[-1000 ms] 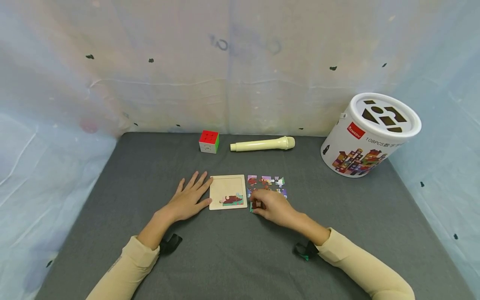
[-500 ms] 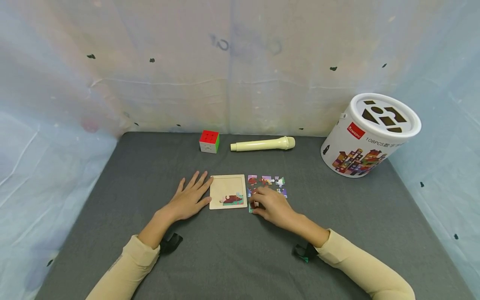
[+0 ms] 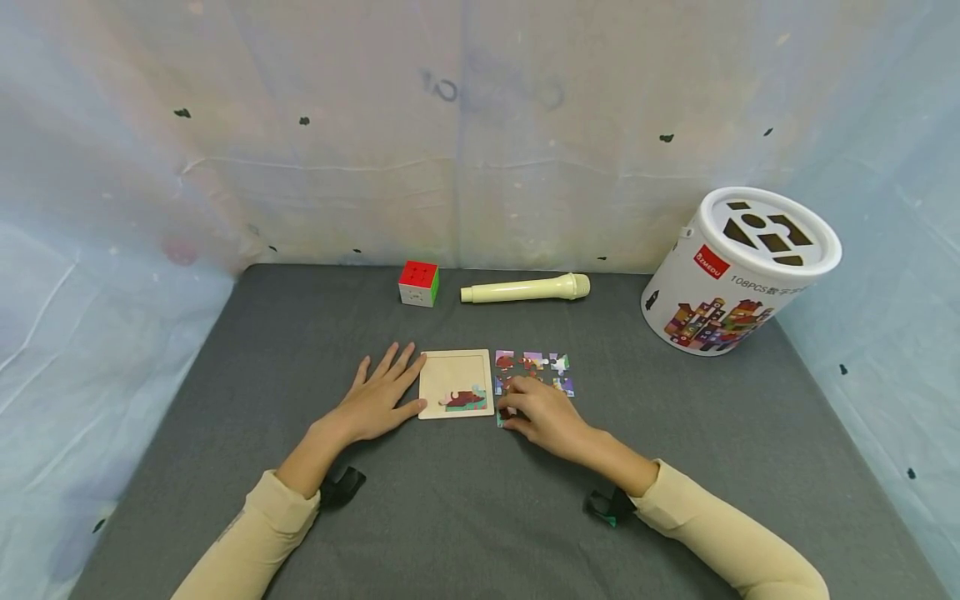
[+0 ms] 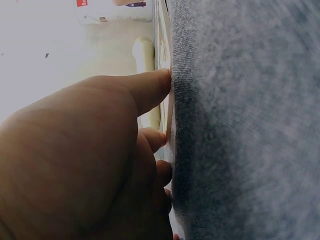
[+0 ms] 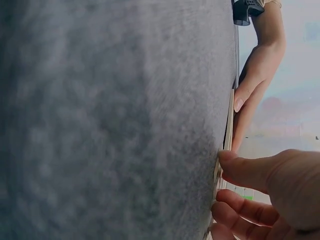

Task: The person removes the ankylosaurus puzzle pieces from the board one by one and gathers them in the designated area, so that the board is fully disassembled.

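My left hand [image 3: 375, 404] lies with fingers spread on the cloth, thumb and index fingertip at the left edge of a square wooden puzzle tray [image 3: 450, 373]. Some joined picture pieces [image 3: 467, 399] sit in the tray's lower right corner. Just right of the tray, my right hand [image 3: 551, 418] has its thumb and curled fingers pinched around a jigsaw piece [image 3: 501, 422] with teal on it, low at the cloth and mostly hidden by the fingers. In the right wrist view, the thumb [image 5: 242, 169] meets the thin edges there. Further loose jigsaw pieces [image 3: 533, 361] lie behind this hand.
A Rubik's cube [image 3: 418, 283] with a red top and a cream toy microphone [image 3: 525, 288] lie toward the back of the grey cloth [image 3: 465, 517]. At the back right stands a tall white block bucket [image 3: 738, 271] with shaped holes in its lid.
The jigsaw piece under my right hand has shifted slightly left toward the tray, and the right fingers have closed in a little. My left hand has stayed almost still.
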Available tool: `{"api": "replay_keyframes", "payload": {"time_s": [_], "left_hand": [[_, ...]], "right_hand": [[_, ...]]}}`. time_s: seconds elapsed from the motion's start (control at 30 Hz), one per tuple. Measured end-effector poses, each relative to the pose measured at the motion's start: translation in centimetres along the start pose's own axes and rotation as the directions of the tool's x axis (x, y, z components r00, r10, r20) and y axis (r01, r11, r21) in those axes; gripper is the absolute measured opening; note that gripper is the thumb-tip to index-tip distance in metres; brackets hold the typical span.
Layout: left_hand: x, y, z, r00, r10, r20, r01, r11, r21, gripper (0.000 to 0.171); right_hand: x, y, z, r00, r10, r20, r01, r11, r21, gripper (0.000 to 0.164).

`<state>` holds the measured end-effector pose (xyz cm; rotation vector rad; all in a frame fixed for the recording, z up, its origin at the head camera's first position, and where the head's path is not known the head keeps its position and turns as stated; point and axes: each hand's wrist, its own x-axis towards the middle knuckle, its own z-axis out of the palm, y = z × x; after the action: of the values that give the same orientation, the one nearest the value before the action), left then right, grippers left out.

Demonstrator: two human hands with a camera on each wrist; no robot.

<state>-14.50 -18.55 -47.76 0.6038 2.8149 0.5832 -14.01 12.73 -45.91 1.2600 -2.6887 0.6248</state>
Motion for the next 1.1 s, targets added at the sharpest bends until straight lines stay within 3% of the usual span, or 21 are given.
{"api": "replay_keyframes", "payload": {"time_s": [0.4,0.67,0.87,1.1], "left_hand": [[0.1,-0.3,0.2,1.000,0.001,0.011,-0.001,1.000,0.005,0.078],[0.1,-0.3,0.2,1.000,0.000,0.014,0.000,1.000,0.007,0.078],[0.1,-0.3,0.1,1.000,-0.007,0.014,0.006,1.000,0.007,0.079],[0.2,-0.2,0.1,1.000,-0.015,0.022,0.014,1.000,0.010,0.079]], "right_hand": [[0.1,-0.1,0.0,0.999,0.034,0.024,-0.034,0.999,0.026,0.019],[0.5,0.2,-0.5,1.000,0.010,0.013,-0.011,0.997,0.071,0.018],[2.5,-0.6,-0.8,1.000,0.008,0.010,-0.009,0.997,0.083,0.026],[5.3,-1.7,-0.1,0.992,0.005,0.130,-0.035,0.972,0.231,0.034]]}}
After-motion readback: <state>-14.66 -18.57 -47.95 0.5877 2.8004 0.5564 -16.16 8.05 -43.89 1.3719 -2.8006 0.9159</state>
